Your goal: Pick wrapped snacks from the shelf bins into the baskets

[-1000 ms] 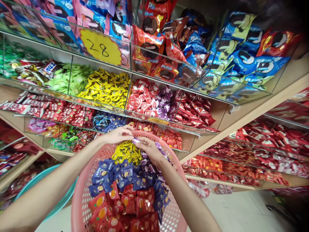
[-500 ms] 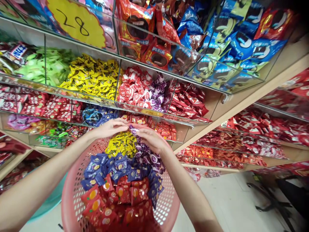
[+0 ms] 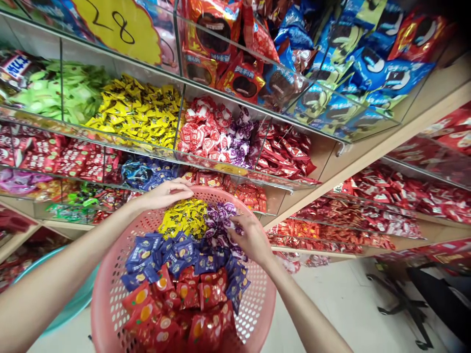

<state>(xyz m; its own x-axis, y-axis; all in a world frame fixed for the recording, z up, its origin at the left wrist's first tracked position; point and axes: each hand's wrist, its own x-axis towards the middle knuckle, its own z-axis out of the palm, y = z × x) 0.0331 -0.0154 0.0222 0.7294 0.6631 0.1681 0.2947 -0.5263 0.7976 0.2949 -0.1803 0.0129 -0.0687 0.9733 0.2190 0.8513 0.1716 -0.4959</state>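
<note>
A pink perforated plastic basket [image 3: 267, 306] stands in front of me with wrapped candies in it. Red packets [image 3: 176, 294] fill the near part, with dark blue packets [image 3: 184, 250] behind them. At the far side lie yellow-wrapped candies [image 3: 184, 218] and, to their right, purple-and-white twist-wrapped candies [image 3: 221, 215]. My left hand [image 3: 169, 192] is closed over the far rim, thumb on the inner side. Inside the basket's right side, my right hand [image 3: 252, 238] touches the purple candies with slightly bent, parted fingers; no candy shows clearly in its grasp.
Shelves with clear dividers rise close behind the basket, holding yellow candies [image 3: 140, 110], red-and-white candies [image 3: 202, 130] and blue snack packets [image 3: 346, 73]. A yellow price sign [image 3: 121, 29] reads 28. A teal tub [image 3: 69, 306] is at lower left, a chair base [image 3: 405, 304] at right.
My right hand has drawn back from the far rim, down and right onto the purple candies. Purple candies once at its fingertips now lie in the basket. My left hand stays at the rim.
</note>
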